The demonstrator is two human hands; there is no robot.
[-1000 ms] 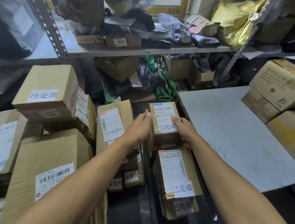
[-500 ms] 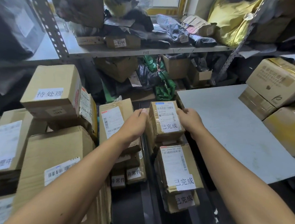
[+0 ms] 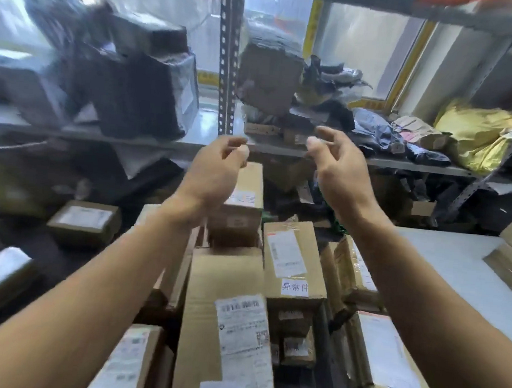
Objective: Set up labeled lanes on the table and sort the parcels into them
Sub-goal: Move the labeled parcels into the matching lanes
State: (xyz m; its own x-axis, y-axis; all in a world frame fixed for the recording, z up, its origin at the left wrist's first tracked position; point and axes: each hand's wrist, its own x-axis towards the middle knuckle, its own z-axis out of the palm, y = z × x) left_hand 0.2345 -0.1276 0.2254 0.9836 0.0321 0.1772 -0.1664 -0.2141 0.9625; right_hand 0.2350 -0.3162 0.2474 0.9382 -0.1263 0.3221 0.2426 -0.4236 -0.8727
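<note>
Both hands lifted clear of the parcels [image 3: 292,258]; left hand [image 3: 217,166] and right hand [image 3: 339,166] empty, fingers loosely curled. Parcels stacked near, left of worktop [image 3: 457,271]: stiff taped cardboard, likely light, grip opposite sides

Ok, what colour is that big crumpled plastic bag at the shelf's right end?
Yellow. The big crumpled plastic bag shows clearly in the head view.

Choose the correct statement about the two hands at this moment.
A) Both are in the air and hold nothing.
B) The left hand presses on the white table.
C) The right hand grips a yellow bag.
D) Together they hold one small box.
A: the left hand and the right hand hover above the parcels, fingers loosely curled, with nothing in them.
</note>
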